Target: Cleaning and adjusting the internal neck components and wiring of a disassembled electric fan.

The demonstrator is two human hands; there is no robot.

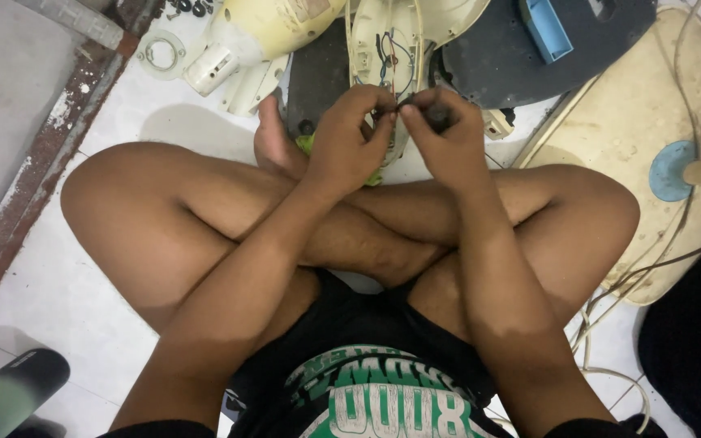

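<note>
You sit cross-legged on the white tile floor (50, 300), and everything here is placed from the open cream shell (383, 49) lying just ahead of your crossed shins. That shell is the one container in sight: its hollow faces up and holds a tangle of thin wires (389, 66), blue, dark and red, running down toward your hands. Your left hand (342, 146) is at the shell's near end, its fingers curled tight with thumb and forefinger pinched on a wire end; what else it may hold, you cannot tell. Your right hand (446, 138) is touching it from the right, fingers closed around a small dark part (438, 120) with the fingertips meeting those of the left over the same wire. A bit of green (308, 146) shows under your left hand, by your bare foot (273, 138). Left of the shell lies a cream motor housing (269, 24) with a white fitting at its near end, and farther left a clear ring (161, 53) lies flat on the tile. Right of the shell sits a dark round plate (513, 65) bearing a blue box (547, 28). Farther right is a cream base (634, 122) with a blue collar (668, 172) around a pale pole, and a white cord (610, 324) trails past your right knee.
</note>
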